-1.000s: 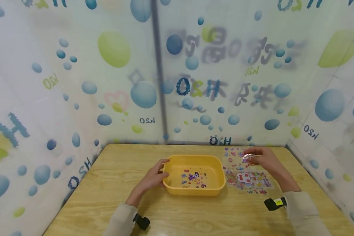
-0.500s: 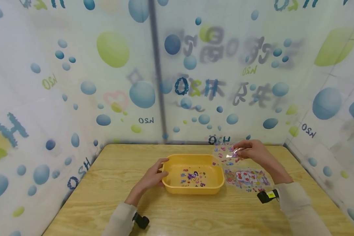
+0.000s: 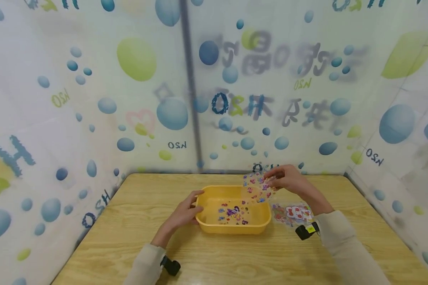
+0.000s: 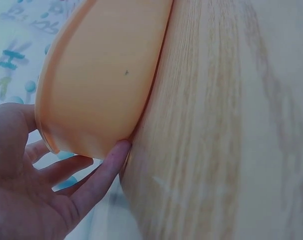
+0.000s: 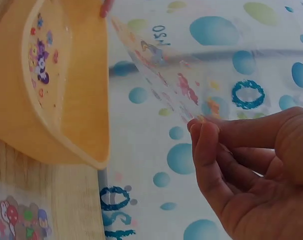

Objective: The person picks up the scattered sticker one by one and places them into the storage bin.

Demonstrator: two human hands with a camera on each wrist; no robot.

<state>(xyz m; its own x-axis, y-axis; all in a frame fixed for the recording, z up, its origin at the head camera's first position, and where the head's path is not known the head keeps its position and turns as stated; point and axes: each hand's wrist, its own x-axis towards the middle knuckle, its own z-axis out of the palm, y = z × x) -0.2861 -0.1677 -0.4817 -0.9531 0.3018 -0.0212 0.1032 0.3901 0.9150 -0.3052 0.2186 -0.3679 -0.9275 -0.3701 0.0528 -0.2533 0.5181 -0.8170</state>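
My left hand [image 3: 184, 210] grips the left end of a yellow plastic tub [image 3: 232, 229]. In the left wrist view, the fingers [image 4: 99, 182] lie against the outside of its wall. Inside the tub, a sheet of small colourful stickers [image 3: 234, 213] lies on the bottom. My right hand [image 3: 289, 180] pinches the edge of a clear sticker sheet [image 3: 255, 186] between thumb and fingertips. That sheet is raised and tilted over the tub's far right corner, printed with small pink, purple and blue figures.
Flat on the wooden table [image 3: 135, 237], right of the tub, lies another clear sticker sheet [image 3: 294, 213] with large cartoon figures, partly covered by my right forearm in the head view. A patterned curtain wall [image 3: 232, 158] stands behind the table's far edge.
My right hand has lifted the clear sticker sheet from the table and carried it left over the tub's right side. My left hand has stayed at the tub's left end.
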